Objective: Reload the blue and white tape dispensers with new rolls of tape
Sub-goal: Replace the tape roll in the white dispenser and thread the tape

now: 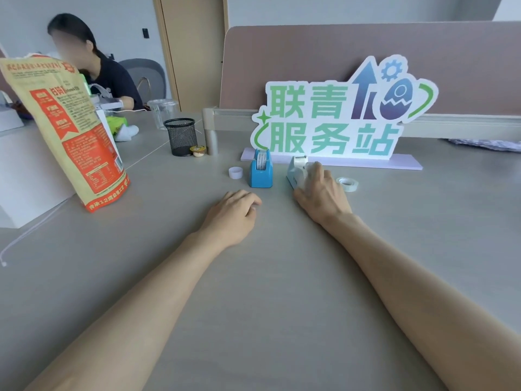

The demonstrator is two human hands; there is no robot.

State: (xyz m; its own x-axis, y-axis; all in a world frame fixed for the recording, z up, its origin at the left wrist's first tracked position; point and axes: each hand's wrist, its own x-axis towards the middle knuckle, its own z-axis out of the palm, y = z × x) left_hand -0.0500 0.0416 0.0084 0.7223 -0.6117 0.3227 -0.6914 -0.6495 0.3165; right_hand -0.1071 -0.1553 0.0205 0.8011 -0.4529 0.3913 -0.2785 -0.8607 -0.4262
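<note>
Here, right hand [321,190] rests against the white tape dispenser [296,170] on the grey desk [282,277], fingers laid over its side; whether they clamp it, cannot tell. Left hand [234,213] lies loosely curled on the desk, holding nothing. Blue tape dispenser [260,172] stands between an empty core [235,173] and the white one. 1 clear tape roll [347,184] lies just right of the right hand.
</note>
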